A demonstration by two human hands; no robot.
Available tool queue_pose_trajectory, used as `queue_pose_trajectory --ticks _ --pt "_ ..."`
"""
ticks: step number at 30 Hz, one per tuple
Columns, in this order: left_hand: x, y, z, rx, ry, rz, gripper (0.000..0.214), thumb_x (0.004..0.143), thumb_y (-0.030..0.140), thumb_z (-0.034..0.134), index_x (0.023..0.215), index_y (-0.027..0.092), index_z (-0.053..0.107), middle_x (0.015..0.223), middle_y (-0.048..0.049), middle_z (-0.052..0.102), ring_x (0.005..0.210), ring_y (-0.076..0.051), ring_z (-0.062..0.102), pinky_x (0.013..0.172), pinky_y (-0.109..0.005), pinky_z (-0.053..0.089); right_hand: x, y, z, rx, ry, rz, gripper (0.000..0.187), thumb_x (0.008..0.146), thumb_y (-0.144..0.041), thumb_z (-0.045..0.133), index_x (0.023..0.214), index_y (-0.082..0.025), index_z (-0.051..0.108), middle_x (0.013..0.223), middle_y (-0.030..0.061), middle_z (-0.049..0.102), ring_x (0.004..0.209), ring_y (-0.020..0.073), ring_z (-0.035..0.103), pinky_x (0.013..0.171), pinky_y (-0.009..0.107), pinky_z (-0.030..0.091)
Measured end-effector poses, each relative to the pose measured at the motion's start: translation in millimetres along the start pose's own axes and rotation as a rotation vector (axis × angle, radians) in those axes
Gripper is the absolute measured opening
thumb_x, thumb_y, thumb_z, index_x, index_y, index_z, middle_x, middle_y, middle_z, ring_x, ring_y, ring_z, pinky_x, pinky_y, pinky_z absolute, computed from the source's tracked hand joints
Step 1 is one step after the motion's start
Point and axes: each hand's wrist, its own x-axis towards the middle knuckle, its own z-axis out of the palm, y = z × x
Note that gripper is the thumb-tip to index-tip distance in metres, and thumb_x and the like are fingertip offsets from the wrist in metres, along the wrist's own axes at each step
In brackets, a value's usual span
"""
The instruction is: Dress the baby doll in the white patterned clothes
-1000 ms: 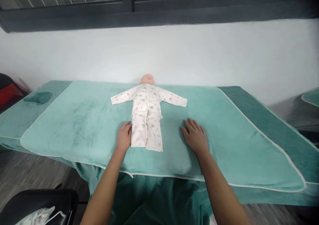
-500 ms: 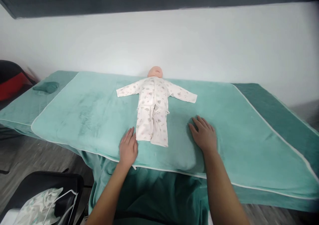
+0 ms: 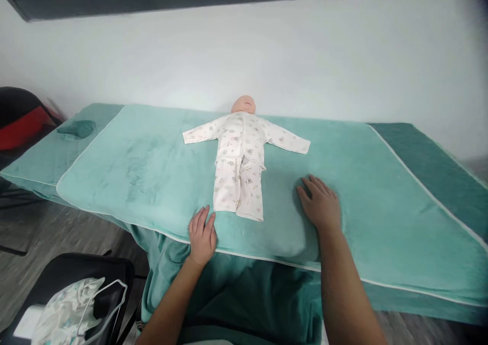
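Note:
A baby doll (image 3: 244,104) lies on its back on a green padded bed (image 3: 152,172), its head by the wall and its arms out to the sides. It wears a white printed baby top (image 3: 240,136); matching trousers (image 3: 238,187) lie flat below, their waist under the top's hem. My left hand (image 3: 203,235) rests flat at the bed's front edge, just left of the trouser hems, fingers stretched out. My right hand (image 3: 321,202) lies on the bed cover to the right of the trousers, fingers stretched out. Neither hand holds anything.
At the lower left stands a black chair (image 3: 87,264) with a printed cloth (image 3: 66,309), a white hanger (image 3: 122,294) and a white object (image 3: 28,322) on it. Another dark chair with red (image 3: 26,128) is at far left. A face hole (image 3: 77,129) opens in the bed's left end.
My left hand has drawn slightly back from the trouser hem, its fingers more spread. My right hand stays on the bed. The view has shifted a little; the doll and clothes lie as before.

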Motion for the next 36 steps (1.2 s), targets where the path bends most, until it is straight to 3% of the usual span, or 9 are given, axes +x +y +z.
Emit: queue_pose_trajectory --ticks 8,14,18,22,25,28,32,34,36 --pt "-3 -1 0.6 -0.023 -0.008 -0.018 0.057 0.094 0.012 0.049 0.149 0.027 0.054 0.156 -0.0134 0.056 0.149 -0.03 0.049 0.117 -0.055 0.042 -1 -2 -1 0.007 0.012 0.001 0.051 0.103 -0.046 0.042 0.139 -0.021 0.066 0.154 0.0137 0.058 0.145 0.0331 0.049 0.117 0.056 0.039" --pt "2 3 -5.4 -0.019 -0.024 -0.016 0.056 0.095 0.012 0.049 0.149 0.026 0.053 0.156 -0.014 0.056 0.149 -0.03 0.049 0.117 -0.055 0.042 -19 -23 -12 -0.028 0.006 -0.015 0.053 0.104 -0.043 0.036 0.141 -0.016 0.064 0.154 0.0152 0.057 0.146 0.0337 0.049 0.118 0.055 0.039" --pt "-10 6 -25.1 -0.085 -0.053 -0.033 0.052 0.095 0.012 0.052 0.145 0.028 0.056 0.154 -0.014 0.057 0.147 -0.031 0.05 0.117 -0.056 0.045 -66 -40 -19 0.052 0.029 -0.087 0.049 0.103 -0.036 0.04 0.145 -0.022 0.06 0.156 0.0126 0.056 0.149 0.0305 0.046 0.121 0.055 0.037" --pt "-48 6 -51.0 -0.154 -0.133 -0.132 0.041 0.095 0.014 0.053 0.131 0.03 0.065 0.137 -0.011 0.067 0.129 -0.028 0.065 0.107 -0.051 0.056 -158 -50 -7 0.251 0.118 -0.066 0.044 0.098 -0.03 0.048 0.139 -0.035 0.062 0.146 0.0119 0.061 0.141 0.0339 0.054 0.114 0.062 0.046" --pt "-73 6 -65.2 -0.297 -0.159 -0.371 0.03 0.097 0.022 0.053 0.119 0.033 0.071 0.121 -0.0083 0.074 0.116 -0.027 0.071 0.1 -0.049 0.062 -229 -59 6 0.382 0.126 -0.046 0.039 0.091 -0.028 0.06 0.125 -0.044 0.068 0.135 0.0107 0.063 0.13 0.0392 0.06 0.105 0.069 0.052" --pt "-73 8 -74.6 -0.576 -0.093 -0.845 0.02 0.095 0.034 0.059 0.109 0.031 0.072 0.114 -0.0082 0.077 0.109 -0.028 0.074 0.1 -0.05 0.062 -263 -71 10 0.633 -0.054 0.091 0.029 0.091 -0.03 0.062 0.116 -0.041 0.071 0.122 0.0083 0.07 0.116 0.0359 0.068 0.098 0.065 0.058" --pt "-42 13 -82.0 -1.034 -0.07 -1.365 0.031 0.088 0.039 0.071 0.112 0.02 0.067 0.121 -0.0112 0.076 0.114 -0.028 0.074 0.107 -0.045 0.057 -244 -87 4 1.085 -0.334 0.624 0.028 0.091 -0.047 0.067 0.107 -0.025 0.074 0.114 0.0105 0.076 0.106 0.0307 0.073 0.103 0.056 0.057" --pt "-28 17 -81.3 -1.204 -0.135 -1.486 0.036 0.083 0.035 0.076 0.112 0.017 0.064 0.119 -0.0136 0.077 0.11 -0.029 0.076 0.103 -0.044 0.058 -226 -96 1 1.352 -0.466 0.863 0.035 0.083 -0.05 0.077 0.104 -0.022 0.075 0.117 0.0116 0.077 0.108 0.0299 0.073 0.102 0.049 0.058" --pt "-22 21 -76.0 -1.312 -0.268 -1.542 0.036 0.08 0.03 0.077 0.111 0.015 0.063 0.117 -0.0167 0.078 0.106 -0.03 0.077 0.098 -0.042 0.06 -214 -105 2 1.542 -0.607 0.996 0.038 0.075 -0.045 0.086 0.102 -0.021 0.076 0.118 0.0119 0.078 0.111 0.0287 0.074 0.102 0.044 0.057"
